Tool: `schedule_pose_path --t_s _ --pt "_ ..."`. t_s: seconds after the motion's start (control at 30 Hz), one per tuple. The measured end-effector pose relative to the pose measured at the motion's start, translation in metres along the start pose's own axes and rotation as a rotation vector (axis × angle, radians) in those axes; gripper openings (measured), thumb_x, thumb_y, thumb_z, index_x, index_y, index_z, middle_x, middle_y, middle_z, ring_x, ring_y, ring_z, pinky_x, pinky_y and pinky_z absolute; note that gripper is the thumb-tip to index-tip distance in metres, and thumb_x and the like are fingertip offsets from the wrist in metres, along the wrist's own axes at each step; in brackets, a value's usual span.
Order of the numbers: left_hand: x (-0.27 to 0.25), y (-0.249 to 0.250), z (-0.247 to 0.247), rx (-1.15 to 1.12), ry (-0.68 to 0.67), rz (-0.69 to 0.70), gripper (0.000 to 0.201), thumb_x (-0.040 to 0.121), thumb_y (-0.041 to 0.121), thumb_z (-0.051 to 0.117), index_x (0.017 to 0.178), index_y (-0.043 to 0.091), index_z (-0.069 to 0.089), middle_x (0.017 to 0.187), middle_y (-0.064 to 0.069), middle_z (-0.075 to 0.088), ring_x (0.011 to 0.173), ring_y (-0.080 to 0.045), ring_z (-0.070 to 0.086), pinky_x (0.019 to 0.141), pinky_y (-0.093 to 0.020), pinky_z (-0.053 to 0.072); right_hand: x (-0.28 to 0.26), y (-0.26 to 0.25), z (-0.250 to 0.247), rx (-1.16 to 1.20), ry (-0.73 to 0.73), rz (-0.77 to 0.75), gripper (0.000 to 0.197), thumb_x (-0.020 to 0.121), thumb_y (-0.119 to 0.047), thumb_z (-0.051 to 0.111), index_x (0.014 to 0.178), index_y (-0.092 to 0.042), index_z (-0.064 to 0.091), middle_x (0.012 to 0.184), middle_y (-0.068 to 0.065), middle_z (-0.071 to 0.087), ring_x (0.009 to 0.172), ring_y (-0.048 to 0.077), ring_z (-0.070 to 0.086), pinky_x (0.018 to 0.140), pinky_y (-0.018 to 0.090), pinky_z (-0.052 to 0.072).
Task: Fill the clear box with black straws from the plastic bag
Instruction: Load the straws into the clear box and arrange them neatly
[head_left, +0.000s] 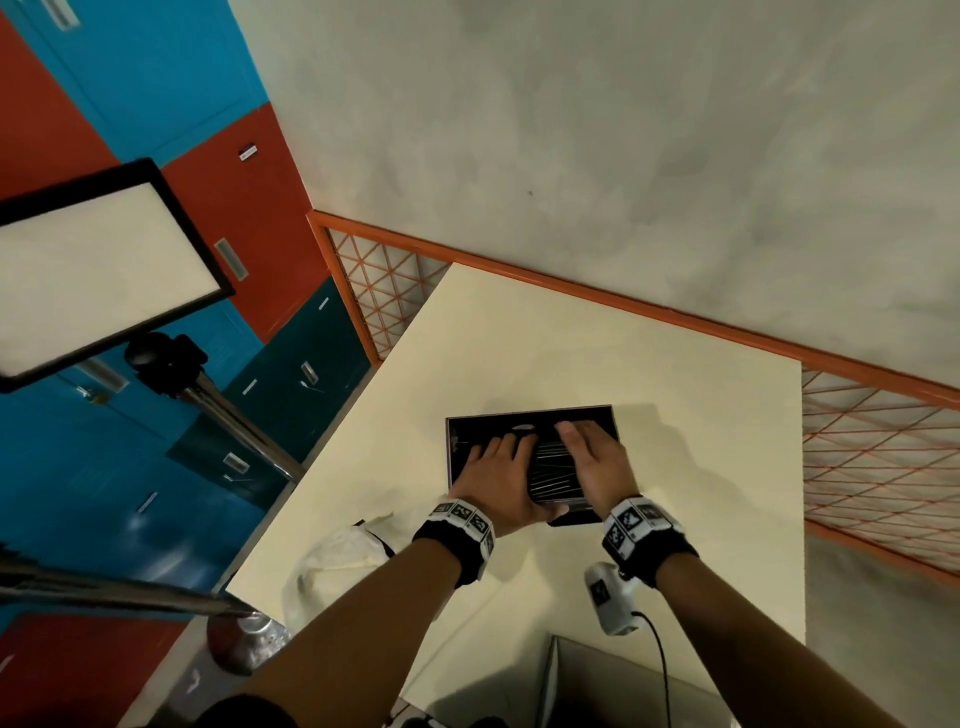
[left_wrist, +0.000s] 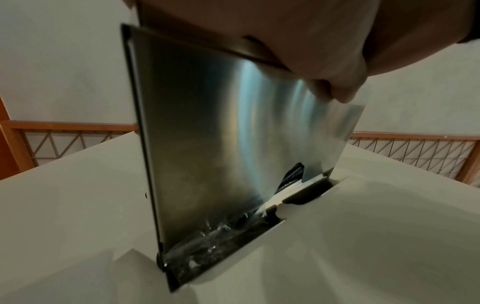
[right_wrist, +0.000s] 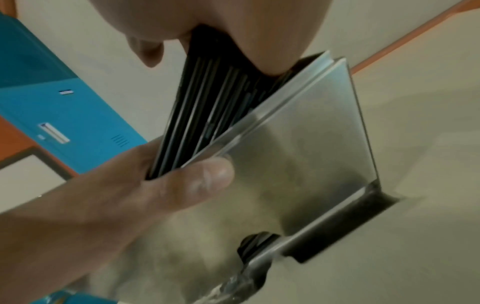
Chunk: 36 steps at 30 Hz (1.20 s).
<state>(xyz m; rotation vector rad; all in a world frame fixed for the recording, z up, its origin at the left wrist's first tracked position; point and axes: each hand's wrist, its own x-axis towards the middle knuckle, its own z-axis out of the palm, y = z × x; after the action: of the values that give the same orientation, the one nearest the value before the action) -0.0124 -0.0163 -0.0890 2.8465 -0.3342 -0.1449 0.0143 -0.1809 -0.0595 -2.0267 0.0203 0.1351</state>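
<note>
Cream table (head_left: 519, 338), near its middle: both hands tilt a stack of thin plates (head_left: 553, 470) up from a dark box (head_left: 467, 428).
Left hand (head_left: 501, 480) grips the stack with its thumb under the near edge and right hand (head_left: 597, 460) clamps the other side, likely to keep the loose plates squared while their far edge rests in the box.

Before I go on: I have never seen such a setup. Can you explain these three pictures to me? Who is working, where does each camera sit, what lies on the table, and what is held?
No machine works here: a person uses two bare hands. The wide picture comes from a camera on the head, looking down. The other two come from cameras on the wrists, each looking along its hand. The white unit under the right wrist seems to be one of them. The left grip and the right grip, meaning the hands, both hold a stack of thin plates. Its outer face is silver, and its lower end stands in a black box on a cream table. A white bag lies nearer the person.
</note>
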Motion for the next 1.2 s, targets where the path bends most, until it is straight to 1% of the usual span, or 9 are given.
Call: schedule_pose_path --t_s 0.17,0.3,0.4,0.47,0.57,0.7,0.8,0.93,1.2 --pt "0.004 0.001 -0.002 0.031 -0.021 0.002 0.104 0.065 0.088 0.049 0.144 0.022 0.033 0.136 -0.004 0.051 0.12 -0.029 0.05 0.101 -0.048 0.039 0.0 0.001 -0.01 -0.192 0.052 -0.136 0.035 0.103 -0.034 0.039 0.11 -0.011 0.065 0.115 0.003 0.062 0.102 0.018 0.059 0.092 0.022 0.039" --pt "0.008 0.0 -0.005 0.078 0.02 0.03 0.101 0.068 0.089 0.047 0.142 0.021 0.038 0.134 -0.004 0.052 0.117 -0.029 0.051 0.097 -0.049 0.04 -0.003 0.01 -0.004 -0.358 0.053 -0.183 0.041 0.101 -0.035 0.038 0.123 -0.008 0.059 0.123 0.009 0.055 0.107 0.024 0.056 0.097 0.031 0.044" --pt "0.007 0.0 -0.004 0.105 0.024 0.065 0.097 0.072 0.088 0.044 0.141 0.019 0.039 0.134 -0.005 0.051 0.117 -0.029 0.05 0.097 -0.05 0.04 -0.003 0.02 -0.001 -0.521 0.031 -0.232 0.034 0.101 -0.029 0.043 0.12 -0.006 0.059 0.117 0.011 0.054 0.097 0.028 0.058 0.088 0.035 0.049" --pt "0.004 0.0 -0.003 0.112 0.015 0.076 0.093 0.074 0.085 0.044 0.138 0.018 0.041 0.132 -0.005 0.05 0.117 -0.029 0.049 0.097 -0.05 0.04 0.003 0.023 -0.005 -0.626 -0.001 -0.289 0.043 0.101 -0.037 0.031 0.107 -0.007 0.062 0.106 0.009 0.057 0.091 0.027 0.058 0.087 0.036 0.05" --pt "0.001 0.003 0.0 0.096 -0.046 0.069 0.09 0.073 0.081 0.05 0.137 0.018 0.04 0.133 -0.006 0.045 0.12 -0.029 0.046 0.101 -0.05 0.041 0.011 0.018 -0.01 -0.95 -0.167 -0.339 0.068 0.101 -0.042 0.004 0.095 -0.014 0.065 0.1 0.004 0.062 0.097 0.024 0.054 0.093 0.036 0.044" --pt "-0.003 0.004 0.003 0.096 -0.086 0.045 0.087 0.076 0.073 0.055 0.141 0.019 0.036 0.137 -0.004 0.048 0.125 -0.028 0.046 0.106 -0.05 0.038 0.02 -0.015 -0.01 -1.141 -0.299 -0.3 0.039 0.102 -0.032 0.031 0.103 -0.015 0.066 0.112 0.003 0.058 0.11 0.024 0.052 0.091 0.038 0.043" --pt "-0.007 0.004 0.006 0.137 -0.053 0.065 0.082 0.077 0.072 0.054 0.137 0.017 0.042 0.13 -0.003 0.053 0.119 -0.026 0.05 0.101 -0.049 0.041 0.032 -0.021 0.005 -1.072 -0.472 -0.324 0.032 0.099 -0.027 0.037 0.111 -0.013 0.063 0.121 0.004 0.056 0.11 0.024 0.055 0.089 0.042 0.048" --pt "-0.011 0.006 0.012 0.119 -0.019 0.075 0.077 0.075 0.07 0.055 0.127 0.013 0.05 0.121 -0.003 0.059 0.113 -0.025 0.055 0.1 -0.046 0.043 0.047 -0.006 0.023 -1.026 -0.639 -0.258 0.041 0.097 -0.021 0.038 0.135 -0.012 0.052 0.148 0.003 0.043 0.132 0.023 0.044 0.104 0.047 0.042" --pt "-0.013 0.007 0.013 0.116 0.011 0.075 0.074 0.074 0.069 0.051 0.12 0.011 0.054 0.115 -0.006 0.062 0.109 -0.027 0.058 0.099 -0.042 0.044 0.058 0.001 0.038 -1.021 -0.687 -0.067 0.052 0.099 -0.022 0.033 0.15 -0.016 0.03 0.159 0.005 0.026 0.144 0.028 0.027 0.116 0.044 0.027"
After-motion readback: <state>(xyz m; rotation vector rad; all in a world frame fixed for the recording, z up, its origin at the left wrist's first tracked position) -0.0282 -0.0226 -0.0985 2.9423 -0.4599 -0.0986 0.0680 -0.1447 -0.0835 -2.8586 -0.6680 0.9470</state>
